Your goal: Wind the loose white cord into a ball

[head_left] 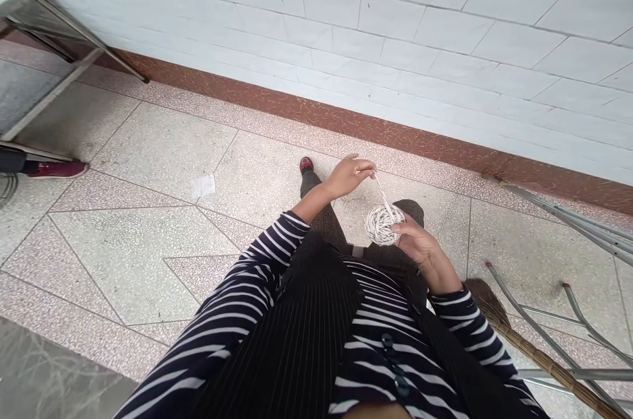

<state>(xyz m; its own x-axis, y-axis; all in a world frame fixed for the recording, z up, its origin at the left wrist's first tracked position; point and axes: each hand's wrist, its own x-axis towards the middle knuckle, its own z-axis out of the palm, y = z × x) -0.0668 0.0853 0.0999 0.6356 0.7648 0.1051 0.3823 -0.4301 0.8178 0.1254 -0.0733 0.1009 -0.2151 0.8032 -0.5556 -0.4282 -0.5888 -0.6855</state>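
Note:
A ball of white cord flecked with dark rests in my right hand, whose fingers and thumb curl round its right side. From the top of the ball a short strand runs up and left to my left hand. There the fingertips pinch the strand, a little above and left of the ball. Part of the ball is hidden behind my right fingers and thumb. Both hands are in front of my body, over my legs.
A metal-framed table stands at the left, with another person's red shoe near it. White paper lies on the floor. At the right are metal tube legs and a broom. A tiled wall runs ahead.

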